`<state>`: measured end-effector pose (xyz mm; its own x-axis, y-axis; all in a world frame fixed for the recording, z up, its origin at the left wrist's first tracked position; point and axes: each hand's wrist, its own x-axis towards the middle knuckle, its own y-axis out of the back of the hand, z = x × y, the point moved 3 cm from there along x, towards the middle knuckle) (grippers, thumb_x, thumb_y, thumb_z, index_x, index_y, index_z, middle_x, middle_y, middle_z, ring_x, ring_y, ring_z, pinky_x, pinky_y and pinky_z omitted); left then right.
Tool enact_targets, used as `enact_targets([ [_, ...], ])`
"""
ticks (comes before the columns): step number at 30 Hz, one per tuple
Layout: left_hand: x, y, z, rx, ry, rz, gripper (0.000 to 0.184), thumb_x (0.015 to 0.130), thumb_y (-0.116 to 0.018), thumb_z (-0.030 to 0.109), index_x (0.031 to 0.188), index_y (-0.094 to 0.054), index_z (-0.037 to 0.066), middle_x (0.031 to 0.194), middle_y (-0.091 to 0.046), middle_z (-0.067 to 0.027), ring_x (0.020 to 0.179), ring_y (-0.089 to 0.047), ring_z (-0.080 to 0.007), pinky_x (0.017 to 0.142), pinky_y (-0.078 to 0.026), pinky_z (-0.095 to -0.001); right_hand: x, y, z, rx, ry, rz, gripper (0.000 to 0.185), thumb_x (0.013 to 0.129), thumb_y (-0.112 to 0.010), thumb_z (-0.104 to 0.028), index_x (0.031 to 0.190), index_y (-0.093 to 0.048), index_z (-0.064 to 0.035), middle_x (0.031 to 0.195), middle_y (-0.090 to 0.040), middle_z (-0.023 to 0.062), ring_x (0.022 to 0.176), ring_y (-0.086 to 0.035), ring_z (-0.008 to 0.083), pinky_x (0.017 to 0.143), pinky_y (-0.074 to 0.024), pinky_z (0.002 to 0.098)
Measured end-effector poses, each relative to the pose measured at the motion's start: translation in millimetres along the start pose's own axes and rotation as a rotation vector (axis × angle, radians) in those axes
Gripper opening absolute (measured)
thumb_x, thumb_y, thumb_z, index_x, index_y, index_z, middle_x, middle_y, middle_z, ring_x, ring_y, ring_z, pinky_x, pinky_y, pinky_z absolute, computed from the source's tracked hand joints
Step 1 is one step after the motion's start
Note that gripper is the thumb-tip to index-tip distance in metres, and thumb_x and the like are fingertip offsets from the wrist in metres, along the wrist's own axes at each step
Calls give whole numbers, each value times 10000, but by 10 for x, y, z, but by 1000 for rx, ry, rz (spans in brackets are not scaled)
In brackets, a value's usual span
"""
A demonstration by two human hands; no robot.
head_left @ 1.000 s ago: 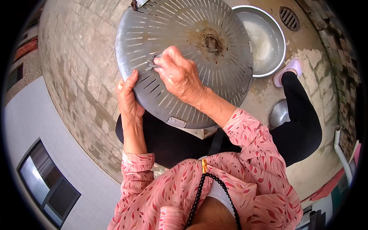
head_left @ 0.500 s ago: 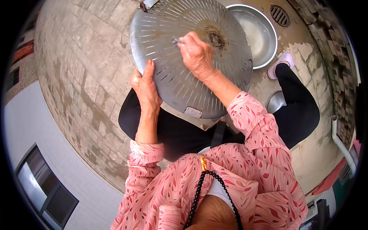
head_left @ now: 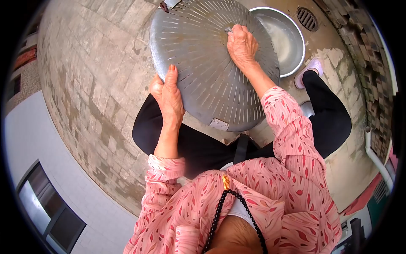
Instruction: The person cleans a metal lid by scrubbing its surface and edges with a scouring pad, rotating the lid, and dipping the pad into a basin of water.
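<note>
A large round metal steamer tray [head_left: 203, 78] with radial slots is tilted above my lap, with a riveted metal plate on its near edge. My left hand [head_left: 168, 95] is closed on the tray's left rim, thumb on the slotted face and fingers hidden behind. Near the tray's middle, my right hand [head_left: 242, 46] presses a small silver-grey steel wool scrubber [head_left: 229, 30] against the surface. Most of the scrubber is covered by my fingers. Brownish stain shows around the tray's centre, partly under that hand.
Behind the tray's right side stands a metal basin [head_left: 292, 51] of cloudy water. A drain grate [head_left: 307, 18] lies beyond it in the wet paved ground. A brick wall [head_left: 359, 51] runs along the right, with a pale pipe [head_left: 374, 156] lower down.
My right hand has moved right and upward across the tray with the scrubber, now covering the dark central stain. The tray and my left hand have shifted slightly right.
</note>
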<state>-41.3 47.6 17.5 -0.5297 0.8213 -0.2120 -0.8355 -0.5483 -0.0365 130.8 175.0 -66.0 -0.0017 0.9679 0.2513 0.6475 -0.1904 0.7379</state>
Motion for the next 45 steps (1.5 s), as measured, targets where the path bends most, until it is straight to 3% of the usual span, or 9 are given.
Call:
enact_targets([
  [4, -15, -8, 3, 1, -30, -9, 264, 877, -651, 219, 984, -621, -21, 852, -628, -42, 725, -562, -97, 657, -476, -255, -99, 141, -1222, 440, 243, -44, 107, 770, -618, -93, 817, -547, -28, 793, -614, 160, 684, -630, 357, 576, -496, 452],
  [10, -36, 75, -18, 31, 22, 26, 243, 873, -654, 212, 962, -633, -14, 846, -625, -28, 715, -549, -86, 651, -456, -239, 125, -214, -5, 78, 49, -36, 104, 813, -591, -127, 806, -568, -26, 797, -615, 165, 756, -632, 343, 610, -501, 458],
  [15, -25, 13, -64, -25, -3, 13, 197, 881, -636, 183, 949, -639, -2, 828, -620, -13, 699, -537, -75, 640, -450, -235, -293, 141, -1109, 397, 229, -55, 93, 805, -614, -128, 827, -570, -50, 836, -610, 121, 687, -624, 346, 600, -490, 424],
  [22, -43, 60, -152, -5, -28, 38, 198, 886, -623, 176, 952, -629, -10, 828, -623, -28, 675, -547, -81, 621, -457, -244, -441, 198, 103, 28, 72, -62, 79, 811, -620, -90, 859, -580, -42, 850, -604, 102, 685, -621, 335, 586, -483, 418],
  [28, -60, 124, -206, 11, -6, 8, 230, 902, -591, 188, 997, -605, -20, 850, -632, -60, 698, -587, -115, 637, -487, -270, -974, 483, -709, 444, 328, -51, 139, 760, -644, -28, 771, -508, -55, 792, -584, 94, 573, -627, 265, 460, -484, 366],
  [33, -92, 51, -143, 10, 8, 14, 240, 900, -584, 176, 1010, -593, -36, 872, -630, -86, 728, -600, -141, 661, -497, -281, -753, 401, -104, 134, 71, -97, 111, 793, -640, -52, 873, -564, -42, 863, -612, 117, 689, -619, 352, 563, -482, 421],
  [36, -104, -24, -122, -47, 6, 17, 205, 888, -605, 168, 969, -603, -20, 857, -614, -44, 730, -550, -105, 666, -457, -263, -1139, 647, -696, 396, 194, -178, 107, 798, -630, -42, 882, -563, -37, 848, -608, 115, 681, -621, 343, 550, -490, 393],
  [42, -144, 1, -184, -100, 29, 45, 201, 886, -603, 165, 951, -599, -26, 848, -602, -39, 726, -527, -102, 675, -448, -266, -804, 469, -39, 103, 154, -48, 125, 766, -629, -27, 789, -507, -42, 763, -581, 105, 574, -614, 316, 478, -481, 388],
  [45, -122, -60, -87, -85, 25, 38, 217, 889, -597, 162, 983, -597, -34, 851, -609, -48, 733, -540, -107, 692, -457, -270, -1091, 605, -549, 307, 202, -94, 142, 747, -616, -8, 763, -482, -49, 721, -542, 101, 562, -601, 298, 458, -449, 384],
])
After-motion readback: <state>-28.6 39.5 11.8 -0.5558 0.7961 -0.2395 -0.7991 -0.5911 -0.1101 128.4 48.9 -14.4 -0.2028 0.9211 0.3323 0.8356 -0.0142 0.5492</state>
